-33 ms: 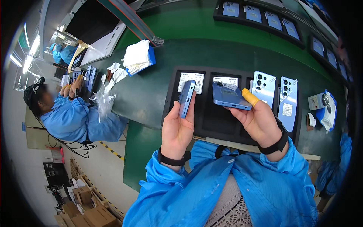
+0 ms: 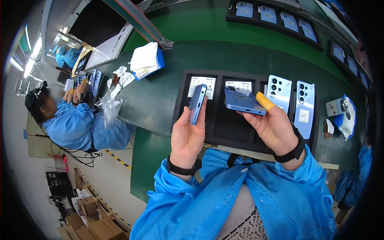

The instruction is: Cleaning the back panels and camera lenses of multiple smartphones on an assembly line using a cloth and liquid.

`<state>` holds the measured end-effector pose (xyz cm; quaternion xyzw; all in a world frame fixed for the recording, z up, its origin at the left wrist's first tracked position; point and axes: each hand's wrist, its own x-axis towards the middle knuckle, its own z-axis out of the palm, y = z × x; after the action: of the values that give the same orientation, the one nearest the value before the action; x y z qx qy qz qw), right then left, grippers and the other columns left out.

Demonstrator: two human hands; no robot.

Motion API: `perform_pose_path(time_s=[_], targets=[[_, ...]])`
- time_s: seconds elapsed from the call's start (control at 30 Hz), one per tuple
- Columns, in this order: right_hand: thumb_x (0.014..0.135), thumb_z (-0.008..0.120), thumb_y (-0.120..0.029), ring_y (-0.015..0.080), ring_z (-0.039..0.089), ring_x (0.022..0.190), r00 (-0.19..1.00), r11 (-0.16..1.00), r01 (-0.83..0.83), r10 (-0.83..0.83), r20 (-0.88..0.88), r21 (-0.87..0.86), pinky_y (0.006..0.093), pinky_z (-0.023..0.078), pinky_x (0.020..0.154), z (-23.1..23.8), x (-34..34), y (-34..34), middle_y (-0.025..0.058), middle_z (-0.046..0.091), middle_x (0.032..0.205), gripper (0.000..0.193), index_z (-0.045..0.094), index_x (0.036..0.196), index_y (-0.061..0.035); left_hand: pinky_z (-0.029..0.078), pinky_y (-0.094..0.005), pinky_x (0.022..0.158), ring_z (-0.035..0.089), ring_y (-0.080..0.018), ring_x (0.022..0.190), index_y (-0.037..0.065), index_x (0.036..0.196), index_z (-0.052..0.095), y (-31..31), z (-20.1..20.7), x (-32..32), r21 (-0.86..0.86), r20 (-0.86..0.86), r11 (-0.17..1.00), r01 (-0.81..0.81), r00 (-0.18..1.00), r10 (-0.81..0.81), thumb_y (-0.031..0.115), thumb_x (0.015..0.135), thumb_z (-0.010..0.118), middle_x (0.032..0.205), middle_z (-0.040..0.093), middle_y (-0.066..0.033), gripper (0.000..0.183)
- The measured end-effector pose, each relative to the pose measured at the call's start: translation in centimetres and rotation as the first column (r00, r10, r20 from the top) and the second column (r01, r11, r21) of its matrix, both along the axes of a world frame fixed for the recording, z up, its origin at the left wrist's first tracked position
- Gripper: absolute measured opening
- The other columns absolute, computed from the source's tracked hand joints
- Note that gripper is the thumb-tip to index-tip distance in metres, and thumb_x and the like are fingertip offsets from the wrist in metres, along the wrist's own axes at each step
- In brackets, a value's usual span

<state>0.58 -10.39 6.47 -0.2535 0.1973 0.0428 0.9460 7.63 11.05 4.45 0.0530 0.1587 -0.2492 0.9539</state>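
My left hand (image 2: pixel 190 136) grips a blue smartphone (image 2: pixel 197 105) on its edge, its port end tilted up over the left part of a black foam tray (image 2: pixel 182 100). In my right hand (image 2: pixel 274 126), a second blue smartphone (image 2: pixel 243 101) is held nearly flat with its port edge toward me; a yellow finger cot (image 2: pixel 264 101) covers the thumb. White labelled cards (image 2: pixel 239 85) show in the tray slots behind both phones. Two more blue phones lie in the right slots, a nearer one (image 2: pixel 282 94) and an outer one (image 2: pixel 305 108), camera sides up.
A stack of white wipes (image 2: pixel 145 60) in a blue holder stands at the back left, crumpled tissues (image 2: pixel 126 79) beside it. To the right are a dispenser bottle (image 2: pixel 337 107) and a blue-white packet (image 2: pixel 348 120). Another phone tray (image 2: pixel 276 24) lies behind. A co-worker (image 2: pixel 76 124) sits at left.
The phone in my right hand has tilted very slightly. A phone tray at the far right has shifted a little. My left hand looks the same.
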Motion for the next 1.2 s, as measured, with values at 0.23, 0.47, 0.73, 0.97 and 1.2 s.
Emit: perform_pose_path(time_s=[0.23, 0.47, 0.73, 0.97, 1.2], targets=[[0.103, 0.039, -0.02, 0.0337, 0.061, 0.108, 0.995, 0.983, -0.016, -0.002, 0.095, 0.181, 0.034, 0.057, 0.089, -0.4, 0.6, -0.6, 0.023, 0.058, 0.118, 0.037, 0.047, 0.123, 0.01, 0.039, -0.0411, 0.112, 0.043, -0.0362, 0.13, -0.011, 0.132, 0.039, -0.1, -0.4, 0.0, -0.062, 0.073, 0.997, 0.036, 0.997, -0.031, 0.011, 0.102, 0.038, 0.135, 0.046, -0.0241, 0.037], [0.093, 0.042, -0.005, 0.0287, 0.059, 0.112, 0.991, 0.997, -0.081, 0.078, -0.105, -0.018, 0.0405, 0.051, 0.095, 1.2, -0.7, -0.9, 0.0169, 0.054, 0.126, 0.037, 0.045, 0.129, 0.0032, 0.057, -0.0309, 0.085, 0.063, -0.0252, 0.106, -0.004, 0.114, 0.056, 1.5, -1.2, 0.2, 0.046, 0.091, 0.985, 0.164, 0.982, -0.167, 0.015, 0.099, 0.05, 0.109, 0.065, -0.0149, 0.026], [0.096, 0.053, -0.029, 0.0179, 0.061, 0.078, 0.997, 0.994, 0.036, -0.043, -0.069, -0.1, 0.0304, 0.051, 0.066, -2.4, -1.4, -0.9, 0.0068, 0.064, 0.097, 0.037, 0.055, 0.125, -0.0067, 0.045, -0.0231, 0.053, 0.058, -0.0054, 0.063, -0.003, 0.12, 0.057, -0.7, 1.8, 0.1, 0.911, 0.412, 0.233, -0.34, 0.737, -0.536, 0.014, 0.095, 0.053, 0.086, 0.068, -0.0025, 0.03], [0.094, 0.055, -0.046, 0.013, 0.058, 0.084, 0.991, 0.99, -0.132, 0.133, 0.019, -0.048, 0.027, 0.05, 0.07, -5.6, -2.8, -1.1, 0.0017, 0.06, 0.1, 0.053, 0.047, 0.135, -0.0127, 0.039, -0.0294, 0.046, 0.05, -0.0118, 0.044, -0.001, 0.112, 0.06, -2.1, 1.5, 0.4, 0.778, 0.191, -0.238, -0.582, 0.58, -0.792, 0.011, 0.088, 0.057, 0.053, 0.055, -0.0085, 0.027], [0.093, 0.056, -0.042, 0.0134, 0.059, 0.081, 0.981, 0.984, -0.178, 0.179, 0.076, -0.015, 0.027, 0.052, 0.069, -6.2, -2.9, -1.0, 0.0029, 0.059, 0.099, 0.056, 0.043, 0.139, -0.0119, 0.034, -0.0281, 0.044, 0.045, -0.0082, 0.042, -0.001, 0.109, 0.061, -2.3, 0.5, 0.8, 0.86, 0.232, -0.158, -0.485, 0.648, -0.725, 0.016, 0.088, 0.061, 0.049, 0.049, -0.0051, 0.027]])
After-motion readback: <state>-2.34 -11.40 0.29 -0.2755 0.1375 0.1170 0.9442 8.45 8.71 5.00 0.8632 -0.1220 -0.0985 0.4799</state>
